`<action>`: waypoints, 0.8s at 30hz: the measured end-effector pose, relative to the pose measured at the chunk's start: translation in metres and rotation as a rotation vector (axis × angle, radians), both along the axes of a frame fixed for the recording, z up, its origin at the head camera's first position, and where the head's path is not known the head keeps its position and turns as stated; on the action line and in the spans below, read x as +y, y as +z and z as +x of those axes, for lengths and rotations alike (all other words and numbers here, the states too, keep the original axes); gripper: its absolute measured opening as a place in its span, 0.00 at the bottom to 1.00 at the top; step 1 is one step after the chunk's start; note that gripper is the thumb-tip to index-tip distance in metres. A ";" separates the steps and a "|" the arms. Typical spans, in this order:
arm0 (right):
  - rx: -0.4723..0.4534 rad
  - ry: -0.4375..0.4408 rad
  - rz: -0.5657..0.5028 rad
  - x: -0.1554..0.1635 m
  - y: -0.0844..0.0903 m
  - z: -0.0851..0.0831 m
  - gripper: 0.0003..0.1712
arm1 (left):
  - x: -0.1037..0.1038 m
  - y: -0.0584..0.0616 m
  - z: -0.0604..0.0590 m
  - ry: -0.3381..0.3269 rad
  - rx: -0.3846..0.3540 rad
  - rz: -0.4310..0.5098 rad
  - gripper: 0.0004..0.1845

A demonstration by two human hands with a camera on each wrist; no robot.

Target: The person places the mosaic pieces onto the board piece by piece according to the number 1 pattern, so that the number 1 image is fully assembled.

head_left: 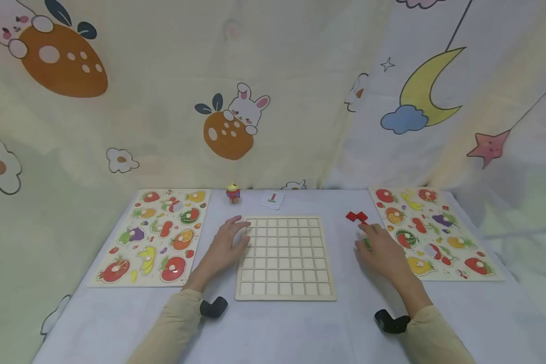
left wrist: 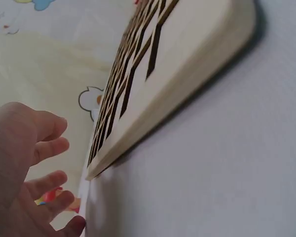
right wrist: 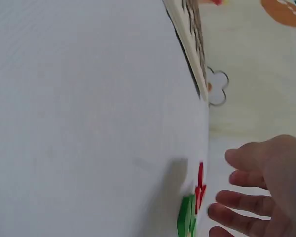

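A red piece (head_left: 357, 217) and a green piece (right wrist: 186, 217) (half hidden) lie by the right hand (head_left: 382, 253); the grid board (head_left: 285, 258) is pale wood.

Grid board (head_left: 285, 258) centre of table (head_left: 300, 328), puzzle boards (head_left: 154, 235) either side

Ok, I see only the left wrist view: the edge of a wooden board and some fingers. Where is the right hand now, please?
Observer: The right hand lies with relaxed fingers on the table, to the right of the grid board.
Operator: Is any piece near it?
Observer: Yes, a green piece lies by its fingers. I cannot tell whether they touch it.
Operator: Only this one?
Observer: No, a red piece lies just beyond the fingertips, not held.
Operator: Is the grid board filled?
Observer: No, every cell looks empty.
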State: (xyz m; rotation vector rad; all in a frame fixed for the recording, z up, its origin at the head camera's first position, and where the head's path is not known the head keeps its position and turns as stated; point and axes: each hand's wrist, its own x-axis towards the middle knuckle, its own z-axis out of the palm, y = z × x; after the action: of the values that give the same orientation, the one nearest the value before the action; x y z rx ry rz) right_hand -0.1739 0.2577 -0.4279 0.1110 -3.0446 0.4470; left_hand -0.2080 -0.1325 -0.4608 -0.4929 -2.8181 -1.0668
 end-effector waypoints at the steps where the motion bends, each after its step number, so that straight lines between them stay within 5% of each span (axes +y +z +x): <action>1: 0.007 -0.007 -0.013 0.005 0.001 0.002 0.30 | 0.001 -0.002 -0.002 0.002 -0.010 0.030 0.21; 12: 0.000 -0.081 -0.043 0.030 -0.007 0.021 0.20 | 0.005 -0.023 -0.011 0.073 -0.008 0.076 0.19; 24: 0.016 -0.097 -0.017 0.032 -0.015 0.021 0.18 | 0.003 -0.035 -0.013 0.032 0.081 0.022 0.19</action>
State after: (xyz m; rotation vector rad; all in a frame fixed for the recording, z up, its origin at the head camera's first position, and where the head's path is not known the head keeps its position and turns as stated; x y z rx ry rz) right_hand -0.1527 0.2900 -0.4431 -0.0331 -3.0135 0.4633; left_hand -0.2209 -0.1294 -0.4960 -0.4757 -2.7324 -1.0462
